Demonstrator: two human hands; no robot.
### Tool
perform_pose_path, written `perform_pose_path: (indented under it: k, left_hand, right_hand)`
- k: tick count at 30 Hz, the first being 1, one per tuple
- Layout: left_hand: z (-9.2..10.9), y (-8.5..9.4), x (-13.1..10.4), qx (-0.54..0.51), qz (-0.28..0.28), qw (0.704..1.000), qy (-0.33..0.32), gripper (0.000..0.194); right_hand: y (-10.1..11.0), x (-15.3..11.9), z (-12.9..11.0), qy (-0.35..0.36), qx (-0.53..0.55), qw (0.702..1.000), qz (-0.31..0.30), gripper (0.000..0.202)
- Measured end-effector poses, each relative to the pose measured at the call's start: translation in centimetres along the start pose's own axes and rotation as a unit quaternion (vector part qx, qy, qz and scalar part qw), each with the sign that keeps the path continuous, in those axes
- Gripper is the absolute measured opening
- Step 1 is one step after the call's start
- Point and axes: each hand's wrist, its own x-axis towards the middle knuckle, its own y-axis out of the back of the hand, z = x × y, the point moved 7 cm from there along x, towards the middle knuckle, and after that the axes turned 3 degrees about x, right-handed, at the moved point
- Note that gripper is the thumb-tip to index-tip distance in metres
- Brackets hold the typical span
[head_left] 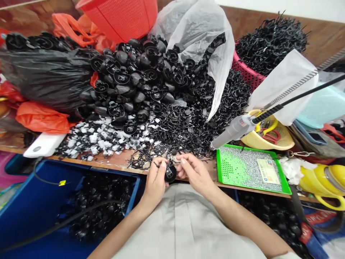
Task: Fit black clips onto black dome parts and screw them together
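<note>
At the bench's front edge, my left hand (157,176) is closed around a round black plastic part (170,173), gripping its left side. My right hand (190,167) is closed at the part's upper right, thumb and index finger pinched on something small that I cannot make out. Just beyond both hands lie thin black clips (185,133) in a big heap. White and black small pieces (99,138) are spread to the left of them, and a pile of black round housings (134,79) rises behind.
A green tray (219,167) of small metal pieces lies right of my hands, under a hanging grey electric screwdriver (233,131). Further right are a yellow bowl (283,142) with pliers and a yellow bottle (318,180). A blue bin (35,194) stands below left.
</note>
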Motion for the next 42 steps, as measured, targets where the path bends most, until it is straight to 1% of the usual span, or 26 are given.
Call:
perform_pose_path:
  k: [2, 4, 6, 8, 10, 12, 14, 16, 19, 25, 27, 29, 30, 31, 32, 33, 35, 36, 37, 38, 39, 40, 42]
  left_hand:
    - [-0.4, -0.4, 0.3, -0.017, -0.018, 1.0, 0.019, 0.028]
    - [-0.7, -1.1, 0.4, -0.044, -0.051, 0.997, 0.041, 0.028]
    - [-0.8, -1.7, 0.4, -0.082, -0.076, 0.992, 0.061, 0.028]
    - [-0.7, -2.0, 0.5, -0.119, -0.083, 0.987, 0.074, 0.027]
    - [-0.7, -2.1, 0.6, -0.139, -0.081, 0.983, 0.082, 0.027]
    - [-0.8, -2.1, 0.7, -0.142, -0.076, 0.983, 0.086, 0.027]
    - [-1.0, -2.2, 0.6, -0.136, -0.079, 0.984, 0.09, 0.028]
    - [-1.1, -2.3, 0.6, -0.126, -0.081, 0.984, 0.095, 0.028]
    - [-1.1, -2.2, 0.5, -0.11, -0.074, 0.986, 0.101, 0.027]
    - [-1.1, -1.9, 0.5, -0.079, -0.065, 0.989, 0.109, 0.028]
    - [-1.4, -1.3, 0.5, -0.058, -0.048, 0.991, 0.111, 0.026]
    - [-1.6, -0.5, 0.5, -0.044, -0.02, 0.993, 0.106, 0.024]
    - [-1.7, -0.1, 0.5, -0.04, -0.005, 0.994, 0.101, 0.024]
    - [-1.6, 0.3, 0.5, -0.039, 0.008, 0.995, 0.096, 0.023]
    - [-1.6, 0.7, 0.5, -0.041, 0.018, 0.995, 0.093, 0.023]
    - [-1.5, 1.0, 0.5, -0.047, 0.025, 0.994, 0.092, 0.023]
    - [-1.4, 1.3, 0.5, -0.066, 0.022, 0.992, 0.101, 0.024]
    - [-1.4, 1.3, 0.5, -0.079, 0.014, 0.991, 0.106, 0.025]
    - [-1.4, 1.2, 0.5, -0.092, 0.007, 0.99, 0.109, 0.026]
    - [-1.4, 1.2, 0.5, -0.104, -0.001, 0.988, 0.111, 0.028]
    - [-1.4, 1.2, 0.5, -0.116, -0.007, 0.987, 0.11, 0.03]
    - [-1.5, 1.2, 0.5, -0.127, -0.013, 0.986, 0.109, 0.031]
    - [-1.6, 1.0, 0.5, -0.141, -0.028, 0.984, 0.109, 0.032]
  right_hand:
    - [0.2, -0.2, -1.5, 0.089, -0.108, 0.99, 0.004, 0.023]
    - [0.4, -0.2, -2.9, 0.173, -0.233, 0.957, 0.013, 0.016]
    - [1.2, 0.1, -3.7, 0.211, -0.318, 0.923, 0.044, 0.016]
    - [2.2, 0.4, -4.1, 0.21, -0.346, 0.91, 0.089, 0.016]
    - [2.4, 0.3, -4.3, 0.208, -0.343, 0.91, 0.105, 0.014]
    - [1.5, -0.1, -4.3, 0.216, -0.346, 0.91, 0.076, 0.014]
    - [0.3, -0.5, -4.1, 0.225, -0.362, 0.904, 0.043, 0.016]
    - [-0.4, -0.8, -3.7, 0.232, -0.382, 0.894, 0.033, 0.018]
    - [-0.9, -1.0, -3.2, 0.25, -0.401, 0.881, 0.027, 0.019]
    - [-1.4, -1.3, -2.3, 0.257, -0.422, 0.869, 0.002, 0.02]
    - [-1.6, -1.3, -2.2, 0.252, -0.404, 0.879, -0.018, 0.02]
    - [-1.5, -0.8, -2.3, 0.232, -0.362, 0.902, -0.045, 0.021]
    - [-1.3, -0.2, -2.4, 0.222, -0.349, 0.909, -0.047, 0.021]
    - [-1.0, 0.5, -2.6, 0.213, -0.353, 0.91, -0.036, 0.02]
    - [-0.7, 1.3, -2.8, 0.208, -0.375, 0.903, -0.017, 0.019]
    - [-0.4, 2.2, -2.9, 0.204, -0.413, 0.887, 0.006, 0.02]
    - [-0.3, 4.0, -2.8, 0.194, -0.502, 0.842, 0.035, 0.026]
    - [-0.4, 4.7, -2.4, 0.186, -0.537, 0.822, 0.034, 0.026]
    - [-0.6, 5.3, -2.1, 0.18, -0.557, 0.81, 0.03, 0.026]
    - [-0.6, 5.7, -1.9, 0.177, -0.563, 0.807, 0.029, 0.026]
    - [-0.4, 5.8, -1.9, 0.178, -0.554, 0.812, 0.037, 0.027]
    - [-0.1, 5.6, -2.1, 0.185, -0.535, 0.823, 0.049, 0.029]
    - [0.9, 4.7, -3.1, 0.204, -0.473, 0.854, 0.076, 0.034]
